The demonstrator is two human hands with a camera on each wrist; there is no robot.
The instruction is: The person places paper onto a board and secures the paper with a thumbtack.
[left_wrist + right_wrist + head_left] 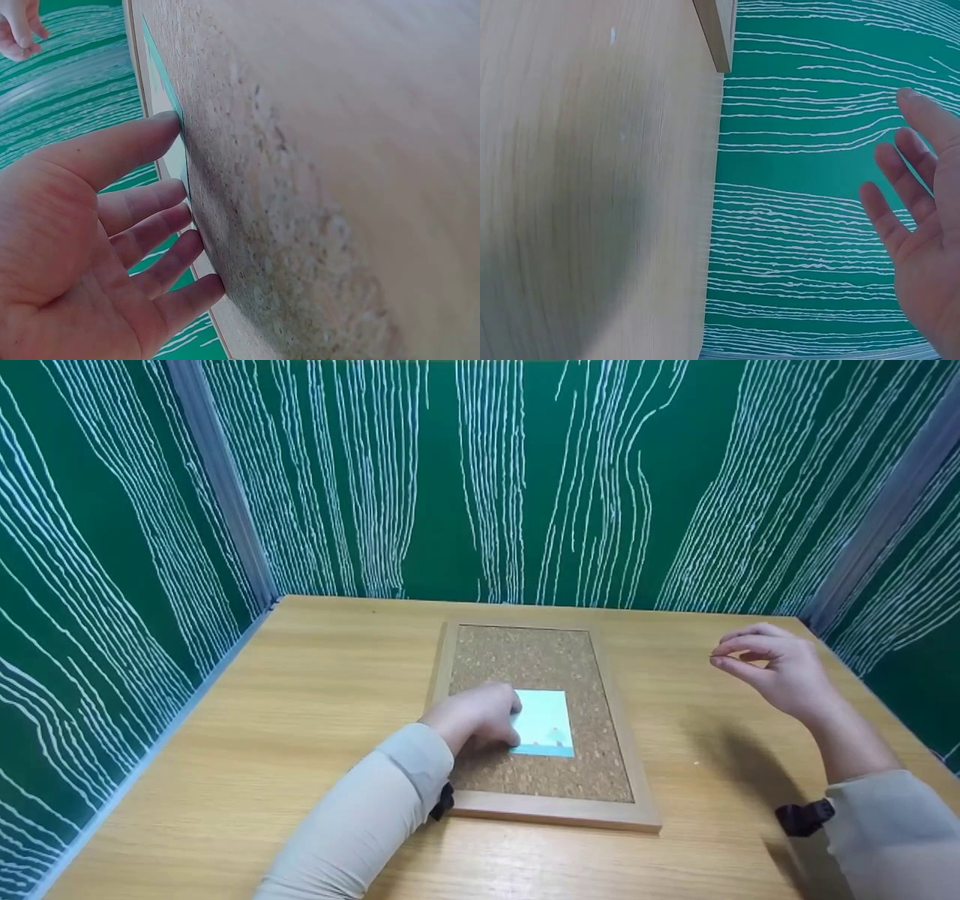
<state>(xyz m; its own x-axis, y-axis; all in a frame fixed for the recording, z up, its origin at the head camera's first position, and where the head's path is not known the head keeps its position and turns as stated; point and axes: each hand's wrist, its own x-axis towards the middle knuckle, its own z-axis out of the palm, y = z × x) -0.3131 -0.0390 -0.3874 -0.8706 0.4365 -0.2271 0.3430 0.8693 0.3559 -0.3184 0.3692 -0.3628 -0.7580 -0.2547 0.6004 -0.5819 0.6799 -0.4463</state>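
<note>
A small light-blue picture card (544, 724) lies flat on a framed cork board (525, 660), right of its middle. My left hand (480, 716) rests on the card's left side. In the left wrist view, the thumb and fairly straight fingers of the left hand (97, 232) touch the card (161, 97) and the cork along its edge. My right hand (772, 667) is raised over the right side of the table, thumb and forefinger tips brought together; I cannot tell whether something tiny is between them. The right wrist view shows the right hand (930, 202) with its other fingers slightly bent.
The board's wooden frame (559, 810) sits on a light wooden table (300, 697). A tiny pale speck (696, 763) lies on the table to the right of the board. Green walls with white wavy lines (480, 472) enclose the back and sides.
</note>
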